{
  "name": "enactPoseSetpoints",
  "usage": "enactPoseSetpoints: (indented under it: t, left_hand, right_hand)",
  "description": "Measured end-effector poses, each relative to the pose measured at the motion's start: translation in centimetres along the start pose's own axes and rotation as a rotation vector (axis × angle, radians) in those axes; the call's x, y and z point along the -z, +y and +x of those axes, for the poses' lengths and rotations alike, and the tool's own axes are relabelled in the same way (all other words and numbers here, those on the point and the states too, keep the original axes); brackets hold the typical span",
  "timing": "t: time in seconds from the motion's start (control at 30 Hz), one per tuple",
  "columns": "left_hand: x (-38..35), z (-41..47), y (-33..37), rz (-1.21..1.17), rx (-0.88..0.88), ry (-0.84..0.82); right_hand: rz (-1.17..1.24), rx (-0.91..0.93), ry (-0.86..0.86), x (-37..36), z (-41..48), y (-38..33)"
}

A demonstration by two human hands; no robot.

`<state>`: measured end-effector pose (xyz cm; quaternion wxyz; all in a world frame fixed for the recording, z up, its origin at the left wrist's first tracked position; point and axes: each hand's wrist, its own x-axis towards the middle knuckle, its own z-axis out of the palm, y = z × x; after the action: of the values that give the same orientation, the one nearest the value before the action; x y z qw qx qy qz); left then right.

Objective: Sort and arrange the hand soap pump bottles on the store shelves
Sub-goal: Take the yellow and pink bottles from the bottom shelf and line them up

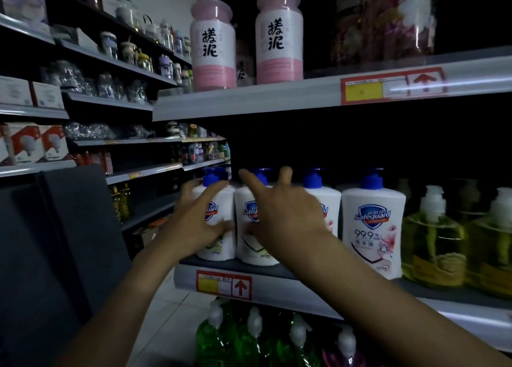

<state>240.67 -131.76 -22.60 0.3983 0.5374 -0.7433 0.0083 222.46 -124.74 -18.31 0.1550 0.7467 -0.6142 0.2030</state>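
left hand (198,214) grips end bottle (219,222) — right hand (285,211) spread, seemingly touching second bottle (249,228).

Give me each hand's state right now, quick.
Left hand: wrapped around the leftmost white soap bottle.
Right hand: open, fingers spread in front of the second bottle, gripping nothing.

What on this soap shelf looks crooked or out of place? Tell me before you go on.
Nothing is spilled or fallen. The four white Safeguard bottles stand upright in a row on the middle shelf. The left hand wraps the leftmost bottle; the right hand hovers open over the next two, hiding part of their labels.
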Motion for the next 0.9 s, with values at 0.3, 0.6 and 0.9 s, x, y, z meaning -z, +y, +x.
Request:
enactPoseSetpoints:
  t: [0.3, 0.6, 0.9]
  left_hand:
    - [-2.9, -0.8, 7.3, 0.305, -0.236, 0.038]
    - [-3.6, -0.3, 7.4, 0.215, -0.175, -0.011]
    - [-4.9, -1.3, 11.5, 0.301, -0.338, 0.097]
  right_hand:
    - [-0.045, -0.07, -0.06, -0.3, -1.4, 7.0]
    - [0.097, -0.064, 0.005, -1.7, -0.6, 7.6]
    - [-0.125, -0.192, 0.157, 1.2, -5.6, 14.8]
